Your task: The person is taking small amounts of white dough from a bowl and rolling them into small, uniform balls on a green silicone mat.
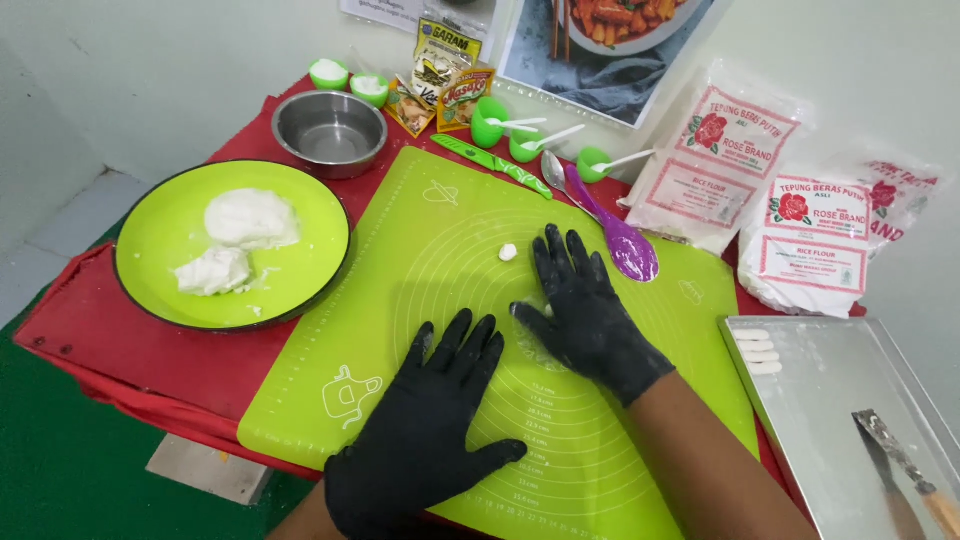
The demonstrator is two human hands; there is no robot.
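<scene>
Gloved hands, our left and right, lie flat, grip released, on the lime silicone mat; we judge the small white dough bit soft, sticky, best pinched lightly.

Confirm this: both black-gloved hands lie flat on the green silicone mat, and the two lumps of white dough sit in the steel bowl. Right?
Not quite. The head view shows the two lumps of white dough on the green plate; the steel bowl looks empty. The left hand and right hand do lie flat on the green silicone mat.

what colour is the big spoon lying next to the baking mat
Purple, lightly dusted white. The spoon shows best in the head view, by the right hand.
</scene>
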